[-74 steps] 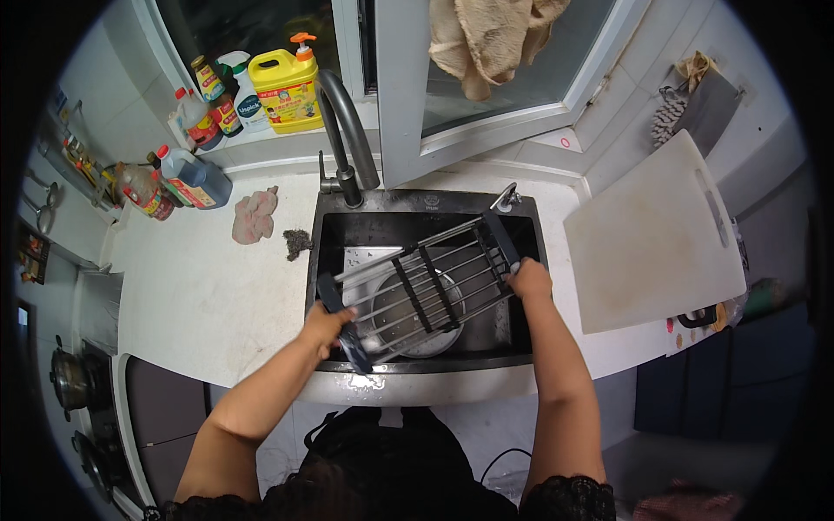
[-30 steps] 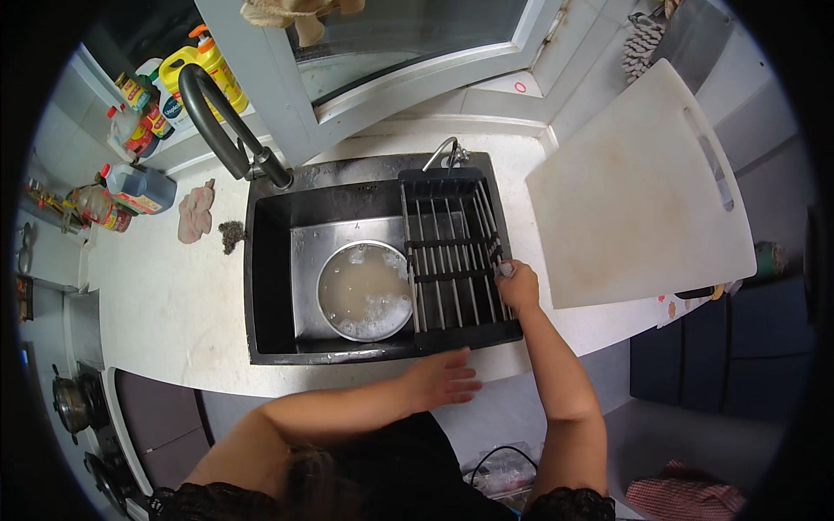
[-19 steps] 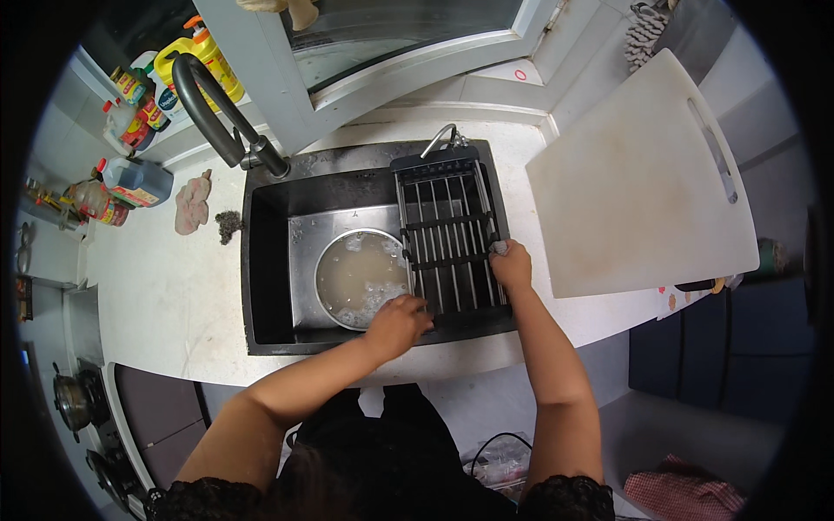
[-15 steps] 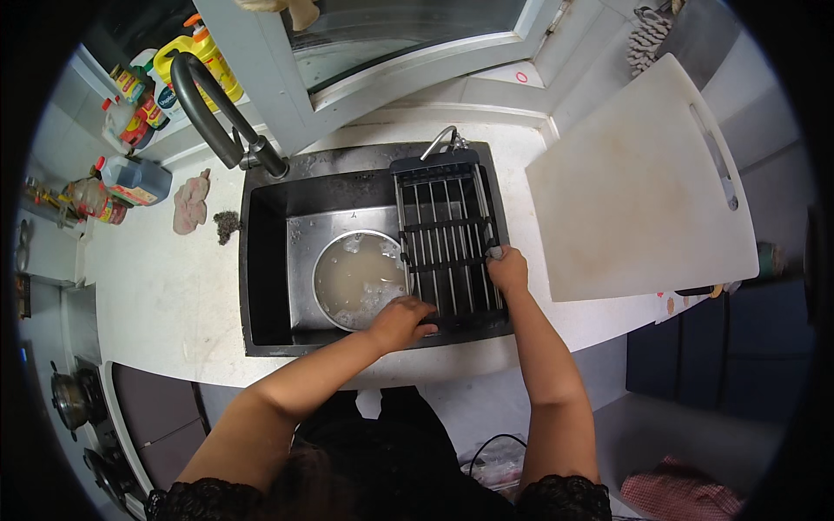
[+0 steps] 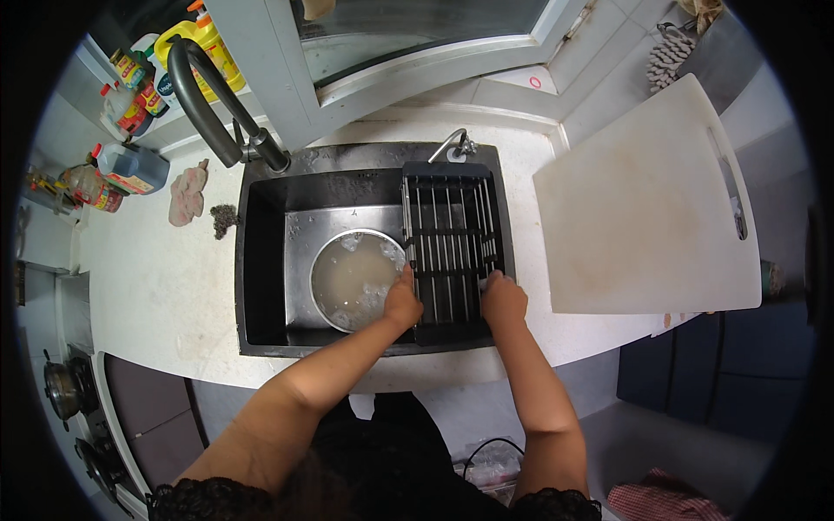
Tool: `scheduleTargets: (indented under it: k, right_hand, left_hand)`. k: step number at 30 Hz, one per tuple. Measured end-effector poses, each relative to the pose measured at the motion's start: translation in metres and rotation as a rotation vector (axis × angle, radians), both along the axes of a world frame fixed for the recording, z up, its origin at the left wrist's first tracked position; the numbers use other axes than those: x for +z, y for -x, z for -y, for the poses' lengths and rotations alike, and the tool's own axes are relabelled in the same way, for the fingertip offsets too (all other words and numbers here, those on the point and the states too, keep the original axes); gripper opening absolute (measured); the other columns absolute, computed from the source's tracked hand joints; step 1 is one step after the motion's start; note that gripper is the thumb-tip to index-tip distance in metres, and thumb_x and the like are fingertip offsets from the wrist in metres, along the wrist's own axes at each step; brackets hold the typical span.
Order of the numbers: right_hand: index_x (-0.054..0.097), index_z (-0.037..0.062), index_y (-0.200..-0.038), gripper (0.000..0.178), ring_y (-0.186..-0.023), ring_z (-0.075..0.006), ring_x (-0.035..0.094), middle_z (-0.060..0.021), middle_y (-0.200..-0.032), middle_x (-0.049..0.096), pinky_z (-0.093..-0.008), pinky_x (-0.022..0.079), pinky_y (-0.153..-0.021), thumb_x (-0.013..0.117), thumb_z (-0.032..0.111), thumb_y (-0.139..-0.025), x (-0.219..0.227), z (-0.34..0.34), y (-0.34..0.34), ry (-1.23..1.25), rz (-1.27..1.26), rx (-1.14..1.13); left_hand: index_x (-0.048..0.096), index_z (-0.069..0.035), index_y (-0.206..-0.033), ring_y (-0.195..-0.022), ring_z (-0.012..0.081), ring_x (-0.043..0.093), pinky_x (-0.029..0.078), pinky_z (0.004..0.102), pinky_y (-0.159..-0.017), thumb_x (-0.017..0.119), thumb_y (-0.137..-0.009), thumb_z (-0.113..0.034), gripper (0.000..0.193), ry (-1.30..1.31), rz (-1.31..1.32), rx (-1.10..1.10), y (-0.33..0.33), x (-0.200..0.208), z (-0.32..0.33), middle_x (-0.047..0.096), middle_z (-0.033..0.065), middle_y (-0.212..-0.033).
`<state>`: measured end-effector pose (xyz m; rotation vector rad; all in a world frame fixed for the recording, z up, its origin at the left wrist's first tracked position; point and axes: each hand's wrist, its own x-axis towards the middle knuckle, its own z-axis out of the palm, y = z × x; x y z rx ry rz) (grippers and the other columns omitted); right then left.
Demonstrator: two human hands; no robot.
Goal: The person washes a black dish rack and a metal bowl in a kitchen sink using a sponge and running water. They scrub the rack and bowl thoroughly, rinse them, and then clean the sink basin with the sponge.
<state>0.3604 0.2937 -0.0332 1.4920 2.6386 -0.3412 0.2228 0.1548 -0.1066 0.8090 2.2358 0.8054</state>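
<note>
A black drain rack with steel bars (image 5: 446, 170) rests over the right part of the dark sink (image 5: 261, 269). My left hand (image 5: 403, 301) is closed on its left rail, thumb pointing away from me. My right hand (image 5: 504, 301) is closed around the right rail, near the sink's right edge. To the left of the rack, a round metal basin (image 5: 315, 300) with cloudy water and some bubbles stands on the sink floor. My left hand lies close to the basin's right rim and hides a bit of it.
A dark tall tap (image 5: 195, 95) rises at the back left, and a small curved tap (image 5: 452, 143) behind the rack. A large white cutting board (image 5: 643, 208) lies right of the sink. A pink cloth (image 5: 188, 195) and a scouring pad (image 5: 223, 220) lie on the left counter, near several bottles.
The drain rack has slid a little toward me, uncovering more of the small tap. My left hand has shifted from the near end up to the left rail; my right hand came slightly nearer.
</note>
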Motion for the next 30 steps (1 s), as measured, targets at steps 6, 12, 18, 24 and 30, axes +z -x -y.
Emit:
scheduleTargets:
  k: [6,12,18,24,30]
  right_hand:
    - [0.065,0.0089,-0.089,0.017,-0.083,-0.0352,0.064,-0.0175,-0.086,0.067,-0.0452,0.053,-0.073,0.060,0.020,-0.077,0.003,0.035,-0.023,0.367,0.153,0.199]
    - [0.068,0.0125,-0.094,0.023,-0.082,-0.0353,0.064,-0.0159,-0.086,0.067,-0.0445,0.053,-0.074,0.061,0.027,-0.077,0.004,0.042,-0.033,0.363,0.169,0.225]
    - [0.066,0.0171,-0.106,0.032,-0.088,-0.0340,0.064,-0.0152,-0.093,0.067,-0.0436,0.052,-0.077,0.063,0.018,-0.074,0.009,0.039,-0.047,0.445,0.064,0.210]
    - [0.065,0.0176,-0.110,0.037,-0.088,-0.0347,0.063,-0.0155,-0.094,0.067,-0.0431,0.052,-0.078,0.064,0.016,-0.072,0.008,0.033,-0.052,0.492,0.023,0.275]
    - [0.066,0.0175,-0.107,0.035,-0.082,-0.0344,0.064,-0.0138,-0.089,0.067,-0.0439,0.053,-0.074,0.064,0.015,-0.072,-0.006,0.045,-0.059,0.350,-0.030,0.254]
  left_hand:
    - [0.028,-0.004,-0.141,-0.106,0.0391,0.054,0.044,0.0395,-0.093,0.055,-0.070,0.003,0.077,-0.021,0.048,-0.016,0.007,-0.013,0.004,0.054,0.0243,-0.114]
    - [0.029,-0.004,-0.141,-0.102,0.0399,0.055,0.045,0.0414,-0.090,0.055,-0.071,0.000,0.075,-0.108,-0.011,-0.002,0.001,-0.021,0.009,0.056,0.0249,-0.110]
    - [0.035,-0.008,-0.138,-0.086,0.0341,0.061,0.051,0.0397,-0.077,0.059,-0.069,0.004,0.074,-0.161,0.004,0.015,0.006,-0.043,0.009,0.058,0.0210,-0.103]
    - [0.034,-0.009,-0.139,-0.097,0.0333,0.058,0.048,0.0370,-0.084,0.057,-0.070,0.003,0.074,-0.079,0.088,0.058,0.006,-0.039,0.010,0.055,0.0201,-0.109]
    - [0.031,-0.008,-0.141,-0.133,0.0376,0.025,0.026,0.0452,-0.108,0.059,-0.075,-0.008,0.072,-0.204,-0.329,-0.031,0.051,0.018,-0.038,0.028,0.0167,-0.144]
